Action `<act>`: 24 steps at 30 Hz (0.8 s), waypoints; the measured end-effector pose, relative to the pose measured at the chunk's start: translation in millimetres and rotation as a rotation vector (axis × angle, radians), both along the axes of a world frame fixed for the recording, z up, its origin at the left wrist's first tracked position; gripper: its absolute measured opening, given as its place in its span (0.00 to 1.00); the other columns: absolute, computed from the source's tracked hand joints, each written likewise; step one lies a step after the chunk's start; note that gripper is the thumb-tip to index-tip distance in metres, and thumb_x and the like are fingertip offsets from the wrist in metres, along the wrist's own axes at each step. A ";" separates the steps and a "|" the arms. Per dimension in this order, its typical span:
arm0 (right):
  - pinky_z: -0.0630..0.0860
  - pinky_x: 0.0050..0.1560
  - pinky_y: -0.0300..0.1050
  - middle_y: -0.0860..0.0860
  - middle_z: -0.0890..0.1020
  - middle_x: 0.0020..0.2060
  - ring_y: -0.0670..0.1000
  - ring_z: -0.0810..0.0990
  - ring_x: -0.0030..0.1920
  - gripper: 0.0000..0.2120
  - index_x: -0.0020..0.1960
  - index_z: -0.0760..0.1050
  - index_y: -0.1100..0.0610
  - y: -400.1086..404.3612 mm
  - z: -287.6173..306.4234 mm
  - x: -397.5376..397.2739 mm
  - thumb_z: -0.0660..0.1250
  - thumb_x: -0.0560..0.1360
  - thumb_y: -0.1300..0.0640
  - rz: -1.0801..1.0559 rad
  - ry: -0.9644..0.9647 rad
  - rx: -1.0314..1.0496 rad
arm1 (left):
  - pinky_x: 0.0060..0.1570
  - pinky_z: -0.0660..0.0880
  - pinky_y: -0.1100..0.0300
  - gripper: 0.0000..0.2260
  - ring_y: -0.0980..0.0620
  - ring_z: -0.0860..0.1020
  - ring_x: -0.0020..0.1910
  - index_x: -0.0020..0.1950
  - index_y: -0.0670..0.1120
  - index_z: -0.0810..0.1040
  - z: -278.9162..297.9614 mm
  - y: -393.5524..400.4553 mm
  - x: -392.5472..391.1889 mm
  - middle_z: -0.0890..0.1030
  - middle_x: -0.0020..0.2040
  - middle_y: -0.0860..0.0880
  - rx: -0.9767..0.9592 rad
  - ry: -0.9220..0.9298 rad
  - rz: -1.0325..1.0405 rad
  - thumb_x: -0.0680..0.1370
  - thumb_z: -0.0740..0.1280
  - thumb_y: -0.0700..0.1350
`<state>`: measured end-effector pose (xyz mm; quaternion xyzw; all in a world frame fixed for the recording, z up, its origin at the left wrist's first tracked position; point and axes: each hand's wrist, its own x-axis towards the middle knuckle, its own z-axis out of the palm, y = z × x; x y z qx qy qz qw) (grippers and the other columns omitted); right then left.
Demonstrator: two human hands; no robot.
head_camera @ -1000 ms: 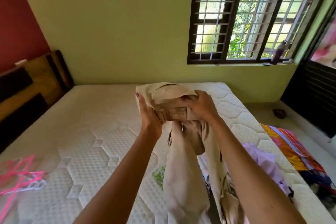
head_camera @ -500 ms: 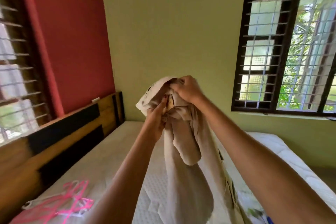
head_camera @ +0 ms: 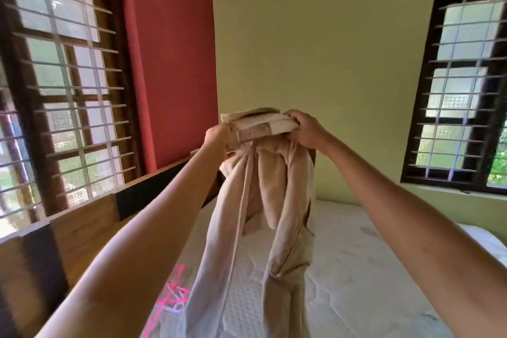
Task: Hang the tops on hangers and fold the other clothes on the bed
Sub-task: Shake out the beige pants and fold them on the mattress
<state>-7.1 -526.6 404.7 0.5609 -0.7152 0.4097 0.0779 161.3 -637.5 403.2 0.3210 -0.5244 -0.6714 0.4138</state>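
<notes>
Beige trousers (head_camera: pixel 255 200) hang in the air above the white mattress (head_camera: pixel 356 269), held up by the waistband. My left hand (head_camera: pixel 218 136) grips the waistband's left end. My right hand (head_camera: pixel 304 130) grips its right end, fingers curled over the folded fabric. The two legs drop down toward the bed, and a pocket lining dangles between them. Pink hangers (head_camera: pixel 171 302) lie on the mattress at the lower left, partly hidden behind the trousers.
A wooden headboard (head_camera: pixel 90 222) with dark panels runs along the left side of the bed. Barred windows stand at the left (head_camera: pixel 60 85) and at the right (head_camera: pixel 461 90). Red and pale green walls meet behind the trousers.
My view has swung left and upward. Both hands have moved apart along the waistband, stretching it out, and the trousers have been lifted higher over the bed.
</notes>
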 end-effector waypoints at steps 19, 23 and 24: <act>0.62 0.37 0.44 0.51 0.75 0.31 0.51 0.73 0.38 0.16 0.30 0.65 0.52 2.4 -42.1 19.0 0.64 0.74 0.61 -0.232 0.102 0.135 | 0.28 0.75 0.63 0.06 0.57 0.74 0.24 0.41 0.40 0.72 -7.5 -34.6 51.6 0.72 0.36 0.47 0.268 0.423 0.194 0.77 0.58 0.35; 0.64 0.37 0.45 0.44 0.68 0.26 0.50 0.72 0.34 0.18 0.29 0.61 0.50 -9.8 -34.6 47.5 0.62 0.75 0.62 -0.177 0.218 0.094 | 0.68 0.63 0.50 0.33 0.42 0.64 0.69 0.73 0.40 0.59 -30.3 -7.5 52.7 0.61 0.72 0.42 -0.240 -0.289 0.374 0.73 0.66 0.53; 0.64 0.36 0.45 0.44 0.68 0.26 0.50 0.71 0.34 0.19 0.29 0.62 0.51 -13.8 -32.1 56.6 0.64 0.75 0.59 -0.127 0.256 0.116 | 0.71 0.59 0.50 0.37 0.43 0.57 0.73 0.75 0.42 0.55 -42.4 4.2 52.1 0.55 0.75 0.43 -0.583 -0.449 0.417 0.73 0.67 0.54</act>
